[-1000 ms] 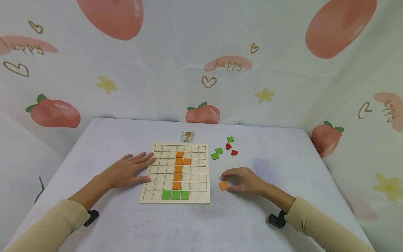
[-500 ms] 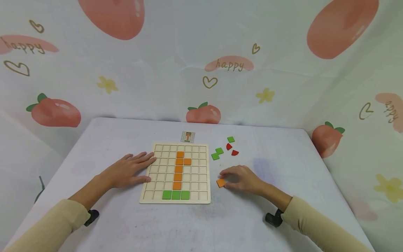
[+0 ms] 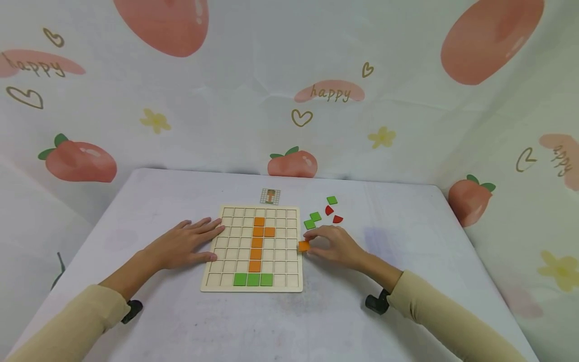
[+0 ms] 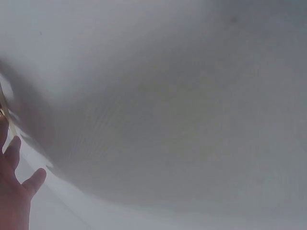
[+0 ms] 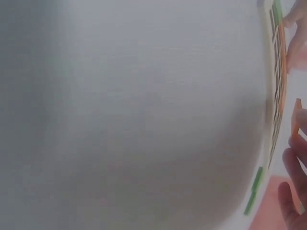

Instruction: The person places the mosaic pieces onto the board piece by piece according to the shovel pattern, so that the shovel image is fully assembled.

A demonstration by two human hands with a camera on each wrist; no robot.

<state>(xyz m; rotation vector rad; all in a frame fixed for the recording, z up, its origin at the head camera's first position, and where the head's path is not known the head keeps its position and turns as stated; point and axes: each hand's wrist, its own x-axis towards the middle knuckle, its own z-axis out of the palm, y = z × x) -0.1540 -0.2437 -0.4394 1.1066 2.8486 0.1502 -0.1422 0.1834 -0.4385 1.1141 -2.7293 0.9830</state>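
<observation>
A pale grid board (image 3: pixel 285 269) lies on the table with a column of orange tiles (image 3: pixel 257 242), one more orange tile beside it, and a row of green tiles (image 3: pixel 253 279) along the near edge. My left hand (image 3: pixel 183 245) rests with straight, spread fingers on the board's left edge. At the right edge of the board, my right hand (image 3: pixel 336 247) pinches an orange square tile (image 3: pixel 303 246) between thumb and fingers. In the right wrist view that pinched tile (image 5: pixel 296 117) shows at the far right, near the board's side.
Loose green tiles (image 3: pixel 315 216) and two red quarter-round pieces (image 3: pixel 338 219) lie right of the board's far corner. A small picture card (image 3: pixel 270 196) with a gridded pattern sits just behind the board. A patterned cloth (image 3: pixel 217 125) hangs behind the table.
My right hand has carried the orange tile left and away from me, from the bare table to the board's right edge. The left hand has stayed in place.
</observation>
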